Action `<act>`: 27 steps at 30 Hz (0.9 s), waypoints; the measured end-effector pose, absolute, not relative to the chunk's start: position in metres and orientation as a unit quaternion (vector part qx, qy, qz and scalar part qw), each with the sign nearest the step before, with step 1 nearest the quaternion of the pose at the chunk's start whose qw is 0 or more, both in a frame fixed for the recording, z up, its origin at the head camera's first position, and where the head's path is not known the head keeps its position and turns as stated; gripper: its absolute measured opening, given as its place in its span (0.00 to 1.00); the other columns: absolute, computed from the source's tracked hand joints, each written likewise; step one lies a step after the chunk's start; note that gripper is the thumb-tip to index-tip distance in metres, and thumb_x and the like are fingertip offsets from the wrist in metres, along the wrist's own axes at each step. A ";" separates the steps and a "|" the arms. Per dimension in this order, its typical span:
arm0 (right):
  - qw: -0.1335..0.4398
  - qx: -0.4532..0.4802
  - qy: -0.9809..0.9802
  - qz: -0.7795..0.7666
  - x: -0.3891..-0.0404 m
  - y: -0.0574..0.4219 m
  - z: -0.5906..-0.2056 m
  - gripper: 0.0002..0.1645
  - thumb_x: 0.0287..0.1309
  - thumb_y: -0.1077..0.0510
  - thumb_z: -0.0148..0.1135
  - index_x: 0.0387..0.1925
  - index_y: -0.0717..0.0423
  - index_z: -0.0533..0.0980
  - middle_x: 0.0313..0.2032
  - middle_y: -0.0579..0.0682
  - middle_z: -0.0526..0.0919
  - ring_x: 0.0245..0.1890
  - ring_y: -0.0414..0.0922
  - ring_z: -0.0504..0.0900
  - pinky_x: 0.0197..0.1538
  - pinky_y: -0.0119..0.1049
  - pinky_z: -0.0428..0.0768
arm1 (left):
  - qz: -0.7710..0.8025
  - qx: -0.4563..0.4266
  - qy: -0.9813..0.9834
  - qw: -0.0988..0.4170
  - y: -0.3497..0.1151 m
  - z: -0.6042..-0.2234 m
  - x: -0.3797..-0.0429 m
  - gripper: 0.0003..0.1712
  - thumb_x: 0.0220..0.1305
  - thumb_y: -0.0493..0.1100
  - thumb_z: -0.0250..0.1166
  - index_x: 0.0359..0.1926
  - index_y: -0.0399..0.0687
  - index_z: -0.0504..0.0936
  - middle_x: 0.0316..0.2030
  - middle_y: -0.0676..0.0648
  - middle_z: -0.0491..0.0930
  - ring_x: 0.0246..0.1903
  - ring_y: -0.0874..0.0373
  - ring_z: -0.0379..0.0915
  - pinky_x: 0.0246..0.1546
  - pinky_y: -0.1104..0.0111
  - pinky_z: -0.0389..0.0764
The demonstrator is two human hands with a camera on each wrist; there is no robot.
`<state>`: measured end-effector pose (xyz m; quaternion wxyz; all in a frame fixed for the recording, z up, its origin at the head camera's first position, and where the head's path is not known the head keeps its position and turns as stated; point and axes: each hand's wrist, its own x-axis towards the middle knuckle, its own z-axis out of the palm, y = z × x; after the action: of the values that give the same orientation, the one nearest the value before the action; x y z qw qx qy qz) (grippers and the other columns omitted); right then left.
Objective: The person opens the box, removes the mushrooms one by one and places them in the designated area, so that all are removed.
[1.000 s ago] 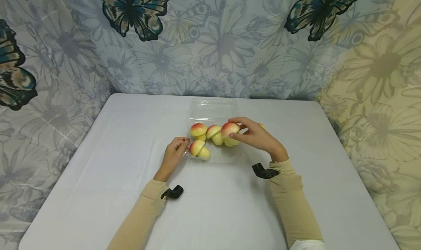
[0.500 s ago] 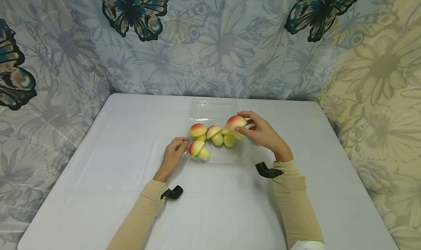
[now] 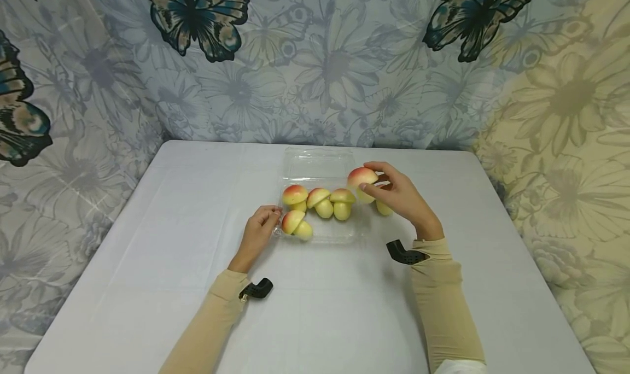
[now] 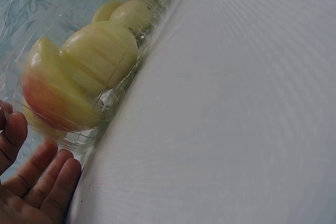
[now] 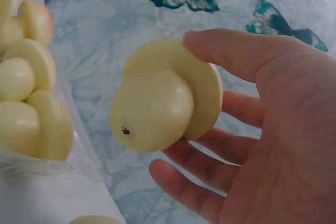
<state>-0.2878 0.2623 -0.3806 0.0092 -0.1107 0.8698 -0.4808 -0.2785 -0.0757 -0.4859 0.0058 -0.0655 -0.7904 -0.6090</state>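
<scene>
A clear plastic clamshell container [image 3: 319, 162] lies open at the table's middle. Several toy mushrooms [image 3: 320, 200] with red-yellow caps sit in its tray, seen close up through the wall in the left wrist view [image 4: 79, 72]. My left hand [image 3: 273, 216] holds the tray's front left corner, thumb and fingers [image 4: 37, 174] against the plastic. My right hand [image 3: 370, 178] grips one mushroom [image 3: 361, 176] by its cap, lifted just above the tray's right edge; its pale stem [image 5: 152, 111] faces the right wrist camera. Another mushroom [image 3: 384, 208] lies on the table under that hand, partly hidden.
The white table [image 3: 147, 243] has rounded corners and open surface on all sides of the container. A butterfly-and-flower cloth [image 3: 197, 13] hangs behind and along both sides. Black wrist mounts [image 3: 257, 289] [image 3: 403, 252] sit on both sleeves.
My right hand has lifted the mushroom up and to the right, away from the others in the tray. The left hand and the container have stayed put.
</scene>
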 end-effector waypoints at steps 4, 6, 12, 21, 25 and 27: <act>0.001 -0.098 0.870 -0.483 -0.289 0.266 -0.381 0.32 0.66 0.46 0.65 0.70 0.43 0.69 0.67 0.48 0.74 0.55 0.53 0.78 0.54 0.44 0.78 | -0.614 -0.065 -0.787 0.014 -0.077 -0.499 -0.284 0.21 0.76 0.39 0.55 0.27 0.26 0.77 0.56 0.35 0.79 0.61 0.44 0.75 0.49 0.79 0.72; 0.003 -0.093 0.869 -0.486 -0.289 0.268 -0.380 0.32 0.67 0.46 0.65 0.70 0.42 0.69 0.67 0.49 0.73 0.55 0.54 0.78 0.52 0.43 0.77 | -0.616 -0.067 -0.785 0.019 -0.077 -0.500 -0.284 0.21 0.76 0.40 0.56 0.26 0.28 0.77 0.55 0.36 0.80 0.60 0.45 0.76 0.49 0.78 0.72; 0.003 -0.083 0.869 -0.487 -0.288 0.269 -0.378 0.33 0.67 0.44 0.64 0.71 0.42 0.68 0.67 0.51 0.73 0.55 0.56 0.77 0.52 0.43 0.77 | -0.621 -0.070 -0.780 0.030 -0.076 -0.501 -0.284 0.21 0.75 0.39 0.57 0.23 0.33 0.75 0.53 0.38 0.81 0.58 0.47 0.77 0.49 0.77 0.74; -0.014 -0.061 0.865 -0.497 -0.289 0.275 -0.376 0.35 0.66 0.42 0.64 0.71 0.40 0.67 0.68 0.48 0.72 0.57 0.51 0.75 0.52 0.43 0.75 | -0.619 -0.063 -0.782 0.037 -0.074 -0.501 -0.283 0.21 0.74 0.38 0.58 0.22 0.31 0.74 0.53 0.36 0.81 0.57 0.45 0.77 0.49 0.81 0.72; -0.022 -0.059 0.864 -0.500 -0.289 0.279 -0.375 0.35 0.67 0.44 0.64 0.72 0.42 0.66 0.69 0.51 0.70 0.56 0.52 0.73 0.51 0.42 0.75 | -0.616 -0.056 -0.785 0.027 -0.074 -0.500 -0.284 0.20 0.74 0.35 0.56 0.24 0.25 0.73 0.54 0.33 0.80 0.59 0.41 0.76 0.49 0.81 0.72; -0.023 -0.055 0.863 -0.502 -0.289 0.281 -0.374 0.36 0.67 0.44 0.64 0.73 0.42 0.66 0.69 0.52 0.71 0.56 0.52 0.73 0.51 0.41 0.75 | -0.617 -0.059 -0.784 0.027 -0.074 -0.499 -0.284 0.20 0.75 0.35 0.55 0.24 0.26 0.73 0.54 0.32 0.80 0.59 0.41 0.76 0.49 0.80 0.72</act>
<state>-0.2885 0.2812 -0.3742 -0.0233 -0.0550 0.8628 -0.5020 -0.2838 -0.0738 -0.4991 0.0268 -0.0589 -0.7845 -0.6168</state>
